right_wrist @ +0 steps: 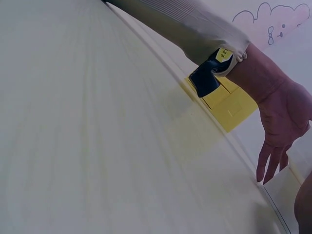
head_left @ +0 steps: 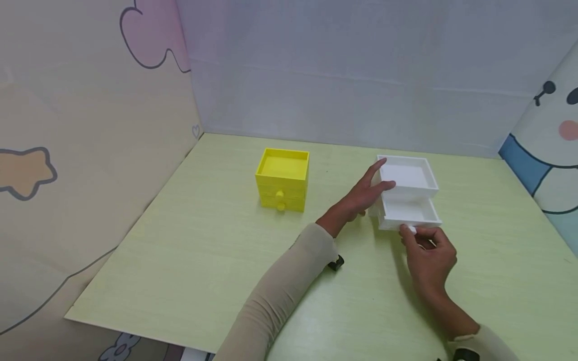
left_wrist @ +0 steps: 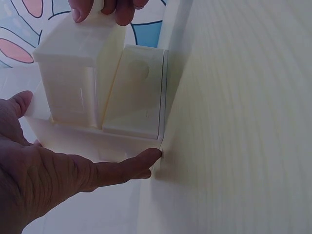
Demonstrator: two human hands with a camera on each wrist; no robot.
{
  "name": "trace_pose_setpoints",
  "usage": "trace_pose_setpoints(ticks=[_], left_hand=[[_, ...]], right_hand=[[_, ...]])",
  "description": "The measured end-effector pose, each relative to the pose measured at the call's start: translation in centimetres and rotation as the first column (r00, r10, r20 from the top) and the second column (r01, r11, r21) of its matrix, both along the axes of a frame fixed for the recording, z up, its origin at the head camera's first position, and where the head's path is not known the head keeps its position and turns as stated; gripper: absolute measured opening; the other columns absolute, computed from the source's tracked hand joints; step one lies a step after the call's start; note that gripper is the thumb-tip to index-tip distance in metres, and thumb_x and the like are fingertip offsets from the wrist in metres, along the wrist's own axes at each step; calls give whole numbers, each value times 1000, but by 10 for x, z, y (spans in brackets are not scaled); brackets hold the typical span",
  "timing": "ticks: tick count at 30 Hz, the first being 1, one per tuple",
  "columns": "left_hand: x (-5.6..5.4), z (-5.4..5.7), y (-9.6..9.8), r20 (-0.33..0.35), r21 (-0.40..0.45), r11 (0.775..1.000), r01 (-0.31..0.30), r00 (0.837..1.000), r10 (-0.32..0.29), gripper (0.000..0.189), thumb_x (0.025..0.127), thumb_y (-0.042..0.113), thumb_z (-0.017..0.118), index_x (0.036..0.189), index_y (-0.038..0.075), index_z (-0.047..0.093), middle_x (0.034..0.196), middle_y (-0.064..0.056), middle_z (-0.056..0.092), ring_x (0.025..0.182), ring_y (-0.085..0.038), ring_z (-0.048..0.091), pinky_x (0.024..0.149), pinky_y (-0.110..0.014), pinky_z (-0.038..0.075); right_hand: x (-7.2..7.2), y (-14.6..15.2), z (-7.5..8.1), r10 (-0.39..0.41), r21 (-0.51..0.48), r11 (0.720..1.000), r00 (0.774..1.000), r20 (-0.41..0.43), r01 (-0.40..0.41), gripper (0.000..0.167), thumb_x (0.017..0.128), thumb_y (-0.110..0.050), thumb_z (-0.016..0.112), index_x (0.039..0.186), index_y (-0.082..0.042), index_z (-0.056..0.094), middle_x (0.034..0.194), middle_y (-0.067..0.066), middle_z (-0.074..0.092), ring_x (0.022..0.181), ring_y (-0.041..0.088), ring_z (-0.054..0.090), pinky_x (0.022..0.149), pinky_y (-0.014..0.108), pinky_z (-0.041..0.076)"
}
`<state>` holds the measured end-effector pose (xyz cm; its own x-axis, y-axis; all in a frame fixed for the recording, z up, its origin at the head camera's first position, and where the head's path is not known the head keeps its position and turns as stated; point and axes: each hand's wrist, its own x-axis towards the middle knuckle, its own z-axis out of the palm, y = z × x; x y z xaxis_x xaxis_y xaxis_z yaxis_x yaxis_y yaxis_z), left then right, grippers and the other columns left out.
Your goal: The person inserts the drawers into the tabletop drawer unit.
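A small white drawer box (head_left: 408,173) with a tray-like top stands on the right part of the table. Its upper drawer (head_left: 408,208) is pulled out toward me, and nothing lies in it. My right hand (head_left: 429,255) pinches that drawer's small white knob (head_left: 412,230) between thumb and finger. Against the box's left side rests my left hand (head_left: 363,195), fingers stretched out and the thumb over the top tray's edge. In the left wrist view the lower drawer (left_wrist: 136,97) is closed, and one left fingertip reaches down to the tabletop.
A yellow drawer box (head_left: 283,165) of similar shape stands left of the white one, both its drawers closed. The pale wooden table (head_left: 189,250) meets a plain wall (head_left: 338,75) behind and a cartoon-printed wall (head_left: 90,100) at left.
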<state>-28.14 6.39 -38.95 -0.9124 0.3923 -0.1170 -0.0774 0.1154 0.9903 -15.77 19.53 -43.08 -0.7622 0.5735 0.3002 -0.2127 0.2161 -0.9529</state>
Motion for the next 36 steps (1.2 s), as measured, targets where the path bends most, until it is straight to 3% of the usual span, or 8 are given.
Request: trace_pose_setpoints(ticks=[6,11,19,24,29,36], left_hand=[[-1,-1,0,-4,19,1000,0,1000,0,62,94,48,61,145,62,30,144,6,43,107,-21,53,83,-65,48],[-1,-1,0,-11,26,1000,3,1000,-3,62,94,47,62,146,60,30,139,4,45,101,-20,56,78,-56,51],[1,0,-1,-2,31,1000,-1,1000,1,62,94,46,62,146,60,31,135,4,46,101,-20,55,82,-60,50],[0,0,-1,-2,35,999,-4,1000,4,61,94,47,62,145,61,31,129,5,49,98,-19,57,81,-60,51],[-1,0,-1,3,55,999,-4,1000,3,61,95,45,62,145,60,32,113,3,52,87,-18,60,72,-49,53],[0,0,-1,2,51,999,-7,1000,7,61,95,44,62,146,59,32,116,4,52,89,-17,60,74,-49,53]], right_hand=[[-1,-2,3,6,-1,1000,1000,-5,-6,20,80,3,77,86,16,62,75,-8,66,58,0,66,54,15,52],[5,-10,16,-6,36,999,1000,-2,6,20,81,2,76,85,15,61,73,-11,65,57,-2,65,53,14,52],[9,-16,28,17,50,999,1000,-23,-16,19,80,4,75,83,16,60,72,-11,65,58,-1,66,53,13,51],[5,-17,27,26,69,997,998,-54,-23,20,80,4,75,83,18,60,71,-11,64,59,-2,65,55,13,52],[-8,-13,15,6,104,995,999,-53,0,23,82,0,76,85,17,61,70,-16,62,60,-5,64,55,12,51],[-21,-7,1,-42,116,992,999,-30,45,25,81,-7,80,85,11,62,73,-14,63,62,-5,65,55,12,51]])
